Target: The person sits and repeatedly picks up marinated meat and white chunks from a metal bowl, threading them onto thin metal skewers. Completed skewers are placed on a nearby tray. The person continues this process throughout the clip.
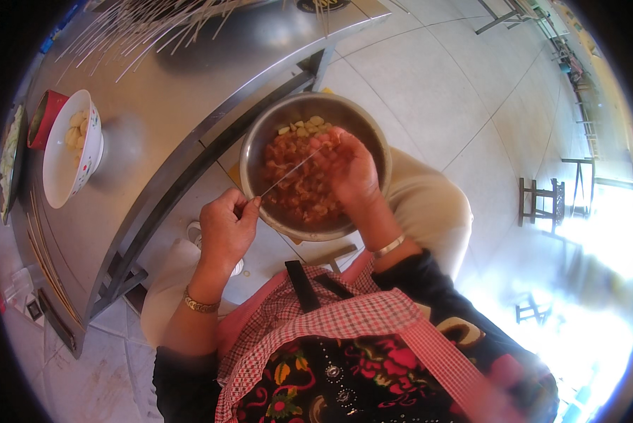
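Between thumb and fingers, my left hand point(227, 224) grips one end of a thin skewer point(291, 173), just outside the near left rim of a steel bowl point(272, 117). The skewer slants up and right over the bowl, bare along its visible length. My right hand point(354, 172) is over the bowl's right side, fingers curled at the skewer's far end. Blur hides whether they hold a piece. Small reddish meat pieces point(295, 198) fill much of the bowl. Pale peeled cloves, apparently garlic point(314, 123), lie at its far side.
A metal table point(163, 111) stands on the left, bearing a tilted-looking white bowl point(65, 177) with pale pieces, a red container point(47, 119) and many thin skewers point(142, 29). More sticks point(49, 259) lie near its left edge. Stools point(541, 202) stand on the tiled floor at right.
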`<state>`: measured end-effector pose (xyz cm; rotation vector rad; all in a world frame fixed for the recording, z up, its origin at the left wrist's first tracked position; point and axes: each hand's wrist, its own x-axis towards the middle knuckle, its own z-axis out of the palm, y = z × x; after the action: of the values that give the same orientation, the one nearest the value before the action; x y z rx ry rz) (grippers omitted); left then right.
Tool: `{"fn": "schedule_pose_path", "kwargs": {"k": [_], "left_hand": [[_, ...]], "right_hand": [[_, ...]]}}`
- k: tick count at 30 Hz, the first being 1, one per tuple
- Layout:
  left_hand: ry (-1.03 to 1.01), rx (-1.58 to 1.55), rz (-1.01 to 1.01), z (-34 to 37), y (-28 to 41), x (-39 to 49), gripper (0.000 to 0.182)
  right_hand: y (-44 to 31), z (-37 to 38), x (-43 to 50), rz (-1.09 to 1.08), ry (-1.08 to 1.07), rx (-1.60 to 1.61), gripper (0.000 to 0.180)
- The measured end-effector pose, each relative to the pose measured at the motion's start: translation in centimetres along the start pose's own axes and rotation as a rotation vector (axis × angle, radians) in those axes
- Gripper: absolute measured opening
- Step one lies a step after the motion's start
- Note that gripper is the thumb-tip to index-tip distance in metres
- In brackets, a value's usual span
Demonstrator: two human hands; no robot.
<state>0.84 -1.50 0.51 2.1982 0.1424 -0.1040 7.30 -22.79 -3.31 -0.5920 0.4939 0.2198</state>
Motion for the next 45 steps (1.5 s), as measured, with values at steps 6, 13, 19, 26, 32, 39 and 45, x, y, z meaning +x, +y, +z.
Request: {"fn": "schedule_pose_path", "kwargs": {"k": [6, 13, 19, 26, 32, 39, 45], "left_hand": [[-0.011, 0.015, -0.005, -0.1, 0.2, 0.0, 0.024], [-0.016, 0.022, 0.012, 0.0, 0.1, 0.0, 0.024], [-0.033, 0.041, 0.005, -0.1, 0.6, 0.0, 0.023], [-0.047, 0.035, 0.003, -0.1, 0.7, 0.0, 0.022], [-0.074, 0.025, 0.006, 0.1, 0.7, -0.3, 0.022], [-0.075, 0.003, -0.030, 0.9, 0.4, -0.4, 0.023], [-0.065, -0.018, -0.028, 1.2, 0.3, -0.6, 0.023]], "right_hand": [[0.6, 0.4, 0.1, -0.077, 0.045, -0.080, 0.011], [0.6, -0.1, 0.3, -0.025, -0.025, 0.002, 0.017], [0.8, -0.2, 0.4, -0.031, -0.053, 0.023, 0.016], [0.6, 0.1, 0.2, 0.020, -0.038, 0.147, 0.012], [1.0, 0.0, 0.6, -0.093, 0.013, 0.121, 0.014], [1.7, -0.4, 1.0, -0.156, 0.002, 0.037, 0.011], [2.2, 0.4, 0.3, -0.179, 0.054, 0.000, 0.014]]}}
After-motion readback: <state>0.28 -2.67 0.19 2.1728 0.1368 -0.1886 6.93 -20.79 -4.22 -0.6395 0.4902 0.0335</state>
